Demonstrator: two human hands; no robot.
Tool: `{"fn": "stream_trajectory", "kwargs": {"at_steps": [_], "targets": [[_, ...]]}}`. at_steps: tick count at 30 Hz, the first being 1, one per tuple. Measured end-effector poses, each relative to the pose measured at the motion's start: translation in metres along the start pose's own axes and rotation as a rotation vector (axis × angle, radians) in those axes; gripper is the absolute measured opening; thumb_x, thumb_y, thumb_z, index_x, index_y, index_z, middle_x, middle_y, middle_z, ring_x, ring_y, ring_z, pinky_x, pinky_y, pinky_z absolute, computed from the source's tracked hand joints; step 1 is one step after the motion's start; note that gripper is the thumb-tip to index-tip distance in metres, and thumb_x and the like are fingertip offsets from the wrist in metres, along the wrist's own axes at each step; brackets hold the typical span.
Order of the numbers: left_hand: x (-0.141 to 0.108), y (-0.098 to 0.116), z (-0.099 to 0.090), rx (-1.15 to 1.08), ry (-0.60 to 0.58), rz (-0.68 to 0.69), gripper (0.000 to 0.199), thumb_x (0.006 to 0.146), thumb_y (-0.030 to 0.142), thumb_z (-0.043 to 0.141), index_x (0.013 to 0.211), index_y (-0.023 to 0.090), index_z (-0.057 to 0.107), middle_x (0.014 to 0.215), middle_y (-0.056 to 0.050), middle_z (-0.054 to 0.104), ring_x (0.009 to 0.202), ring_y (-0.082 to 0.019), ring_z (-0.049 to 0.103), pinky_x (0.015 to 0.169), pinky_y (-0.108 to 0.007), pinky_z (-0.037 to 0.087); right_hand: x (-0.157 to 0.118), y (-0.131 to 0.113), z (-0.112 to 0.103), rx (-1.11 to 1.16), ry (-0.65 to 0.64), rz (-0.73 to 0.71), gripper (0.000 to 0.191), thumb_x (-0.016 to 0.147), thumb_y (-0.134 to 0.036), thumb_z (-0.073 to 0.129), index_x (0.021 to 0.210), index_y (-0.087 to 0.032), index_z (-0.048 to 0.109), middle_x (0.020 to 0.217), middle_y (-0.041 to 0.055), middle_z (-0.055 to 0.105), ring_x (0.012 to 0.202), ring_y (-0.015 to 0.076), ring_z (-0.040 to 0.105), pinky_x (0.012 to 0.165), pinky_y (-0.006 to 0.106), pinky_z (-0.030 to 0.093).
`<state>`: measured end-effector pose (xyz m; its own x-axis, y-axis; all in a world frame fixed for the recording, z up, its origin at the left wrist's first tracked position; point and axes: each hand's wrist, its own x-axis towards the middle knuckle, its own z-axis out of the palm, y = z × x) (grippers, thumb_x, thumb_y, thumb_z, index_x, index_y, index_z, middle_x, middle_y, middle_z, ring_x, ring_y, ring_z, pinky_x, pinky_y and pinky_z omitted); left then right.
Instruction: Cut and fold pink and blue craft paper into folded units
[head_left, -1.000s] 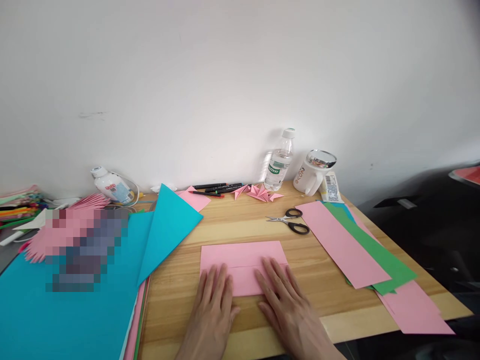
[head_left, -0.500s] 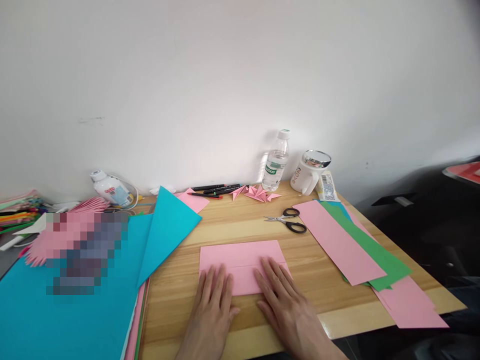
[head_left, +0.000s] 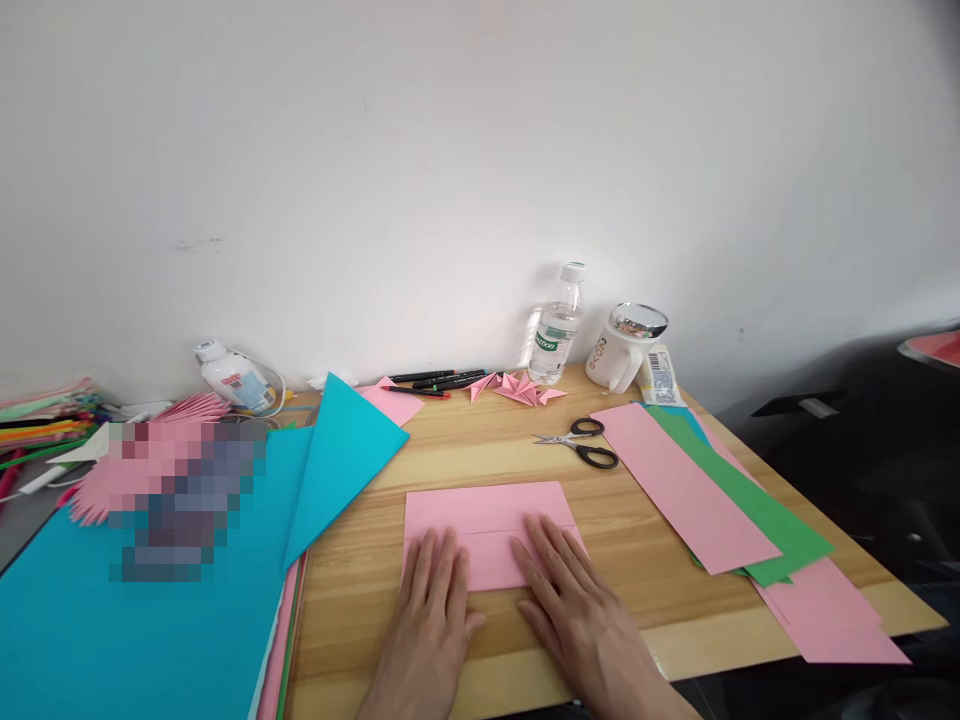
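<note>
On the wooden table (head_left: 352,610), with blue paper (head_left: 150,640) at 9 o'clock from it, the creased pink sheet (head_left: 487,507) lies flat at the view's 6 o'clock, and a pair of scissors (head_left: 576,441) rests at the sheet's 1 o'clock. The left hand (head_left: 431,625) lies on its 7 o'clock side and the right hand (head_left: 581,615) on its 5 o'clock side, fingers extended and slightly spread. Compared with 0.5 s ago, everything sits slightly nearer 3 o'clock in view, while the 2 hands keep their places on the sheet.
</note>
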<state>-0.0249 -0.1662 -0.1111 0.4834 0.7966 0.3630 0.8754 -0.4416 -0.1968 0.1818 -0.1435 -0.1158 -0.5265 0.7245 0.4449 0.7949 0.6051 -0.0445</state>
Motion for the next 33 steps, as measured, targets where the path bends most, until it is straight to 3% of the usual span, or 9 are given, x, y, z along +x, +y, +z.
{"fn": "stream_trajectory", "kwargs": {"at_steps": [7,12,20,24,27,33], "targets": [[-0.001,0.000,0.002,-0.041,0.025,-0.015,0.041,0.088,0.029,0.044,0.125,0.010,0.048,0.135,-0.016,0.046,0.130,-0.034,0.029,0.096,-0.048,0.041,-0.001,0.000,0.000,-0.015,-0.019,-0.006,0.047,0.086,-0.023,0.050,0.132,-0.014,0.041,0.142,0.0163,0.033,0.131,0.0322,0.027,0.098,0.047,0.042],[0.002,-0.001,0.001,-0.009,0.041,-0.002,0.041,0.088,0.032,0.045,0.121,0.009,0.052,0.131,-0.016,0.050,0.125,-0.035,0.038,0.094,-0.046,0.043,0.004,0.004,-0.002,0.011,-0.035,-0.008,0.046,0.087,-0.022,0.048,0.132,-0.015,0.042,0.143,0.0150,0.033,0.132,0.0301,0.027,0.099,0.047,0.042],[0.017,-0.013,0.002,-0.076,-0.025,0.031,0.055,0.084,0.040,0.051,0.123,0.001,0.047,0.129,-0.024,0.048,0.125,-0.035,0.038,0.093,-0.043,0.045,0.026,0.018,0.002,0.045,-0.030,-0.033,0.038,0.089,-0.023,0.048,0.125,-0.016,0.050,0.136,0.0155,0.043,0.129,0.0270,0.035,0.100,0.046,0.041],[0.017,-0.016,0.006,-0.080,-0.058,0.048,0.058,0.083,0.040,0.052,0.125,0.001,0.045,0.130,-0.025,0.047,0.126,-0.035,0.037,0.093,-0.043,0.045,0.032,0.014,0.007,0.046,0.031,0.000,0.030,0.090,-0.024,0.044,0.115,-0.014,0.058,0.130,0.0168,0.050,0.125,0.0281,0.041,0.097,0.048,0.042],[0.016,-0.016,0.006,-0.056,-0.069,0.055,0.061,0.080,0.041,0.056,0.125,0.001,0.046,0.130,-0.025,0.047,0.125,-0.036,0.038,0.094,-0.044,0.044,0.038,0.006,0.011,0.053,0.094,0.068,0.028,0.091,-0.022,0.040,0.101,-0.011,0.063,0.121,0.0193,0.057,0.120,0.0282,0.047,0.091,0.042,0.049],[0.016,-0.016,0.000,-0.048,-0.087,0.078,0.069,0.079,0.044,0.056,0.133,0.006,0.038,0.140,-0.019,0.038,0.130,-0.035,0.029,0.097,-0.045,0.040,0.043,-0.004,0.020,0.102,0.118,0.169,0.023,0.091,-0.017,0.037,0.085,-0.012,0.059,0.118,0.0210,0.056,0.120,0.0299,0.046,0.090,0.042,0.050]]}}
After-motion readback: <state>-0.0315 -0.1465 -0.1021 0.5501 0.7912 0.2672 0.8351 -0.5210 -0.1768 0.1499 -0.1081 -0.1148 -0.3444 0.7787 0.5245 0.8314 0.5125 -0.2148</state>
